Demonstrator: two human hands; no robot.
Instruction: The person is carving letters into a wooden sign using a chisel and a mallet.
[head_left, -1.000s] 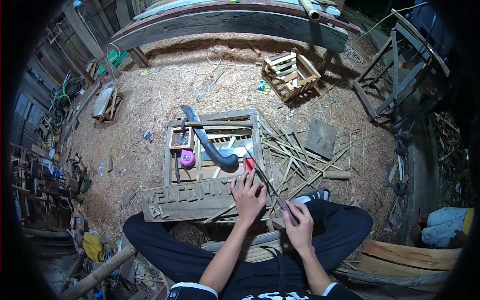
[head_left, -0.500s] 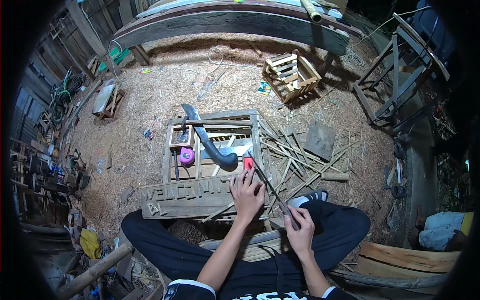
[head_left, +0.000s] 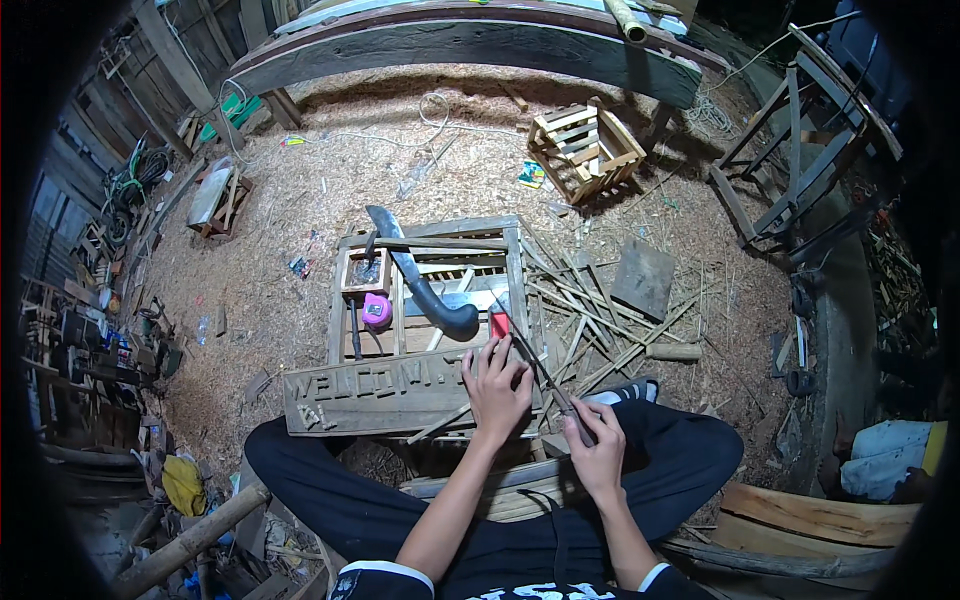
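My right hand [head_left: 597, 450] is closed around the handle of a long, thin dark-bladed tool [head_left: 541, 370], its blade slanting up and left toward a red block-like piece [head_left: 499, 322]. My left hand [head_left: 498, 397] bears down at the right end of a wooden sign board [head_left: 400, 407], fingers bent, fingertips just below the red piece; what lies under them is hidden. Raised letters made of small sticks sit on the board. Beyond it, a large curved knife [head_left: 425, 290] with a dark handle lies across a slatted wooden crate [head_left: 515, 262].
A pink tape measure [head_left: 377, 310] and a small wooden box [head_left: 366, 271] of dark bits rest on the crate. Thin sticks [head_left: 590, 315] and a flat grey board [head_left: 643, 279] lie to its right. Farther off stand a slatted wooden basket [head_left: 585, 155] and a heavy bench [head_left: 460, 55].
The right hand and the dark-bladed tool have shifted slightly, with the grip turned a little. My left hand stays at the board's right end. The whole view has moved slightly.
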